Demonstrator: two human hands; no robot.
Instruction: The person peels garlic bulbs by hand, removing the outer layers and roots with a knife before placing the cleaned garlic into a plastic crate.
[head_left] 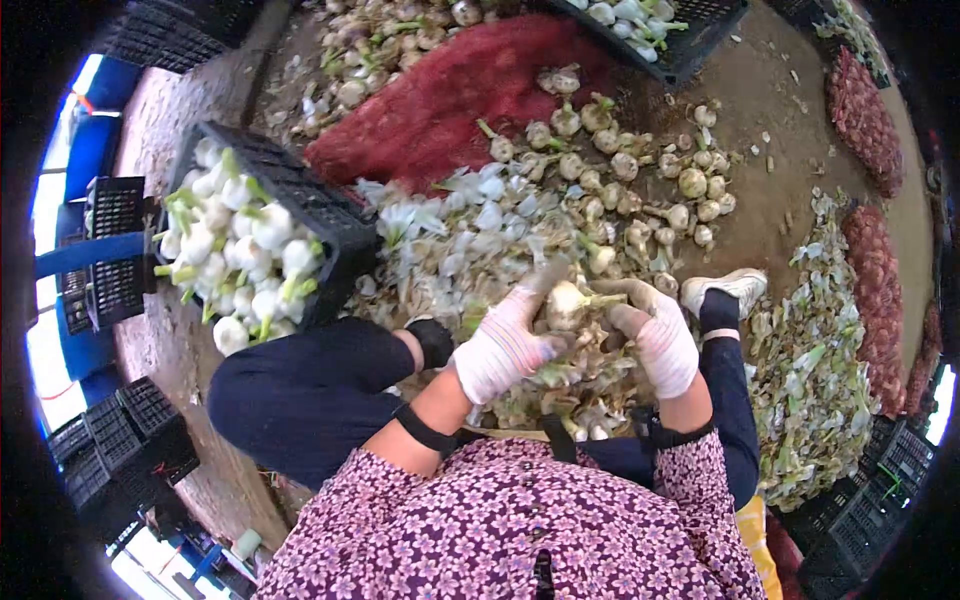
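My left hand and my right hand, both in dirty white gloves, meet over my lap on one garlic bulb with a green stalk pointing right. The left hand wraps the bulb's left side; the right hand grips the stalk end. A pile of peeled skins and leaves lies just beyond the hands. Unpeeled, muddy bulbs are scattered past that on the ground.
A black crate of clean white garlic stands at the left. A red mesh sack lies behind the peelings, another crate at the top. Husk heap and filled red sacks sit right. Empty crates stack left.
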